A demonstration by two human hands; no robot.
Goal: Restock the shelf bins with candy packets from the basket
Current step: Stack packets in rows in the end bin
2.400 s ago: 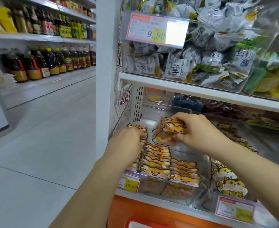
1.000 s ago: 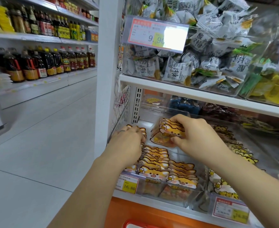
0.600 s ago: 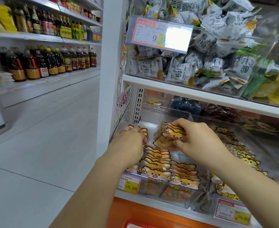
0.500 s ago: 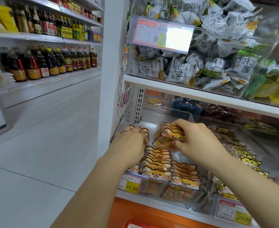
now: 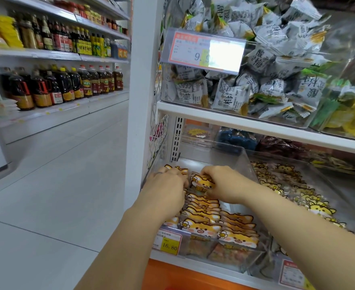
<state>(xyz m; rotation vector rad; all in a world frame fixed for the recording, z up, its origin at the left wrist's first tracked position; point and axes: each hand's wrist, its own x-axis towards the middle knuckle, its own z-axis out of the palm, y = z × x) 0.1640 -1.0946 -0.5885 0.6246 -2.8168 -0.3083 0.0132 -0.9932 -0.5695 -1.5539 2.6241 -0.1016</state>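
Shelf bin (image 5: 238, 159) below; right hand (image 5: 224, 185) pinches a candy packet (image 5: 201, 182); left hand (image 5: 166, 191) among packets (image 5: 201, 206), grip unclear.

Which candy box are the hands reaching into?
The leftmost lower-shelf bin, the one with the 16.80 price tag. The left hand and right hand are both inside it.

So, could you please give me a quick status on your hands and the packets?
Right hand grips a cat-print packet over the clear bin. Left hand on the leftmost packet row, grip hidden. Nothing blocking the bin.
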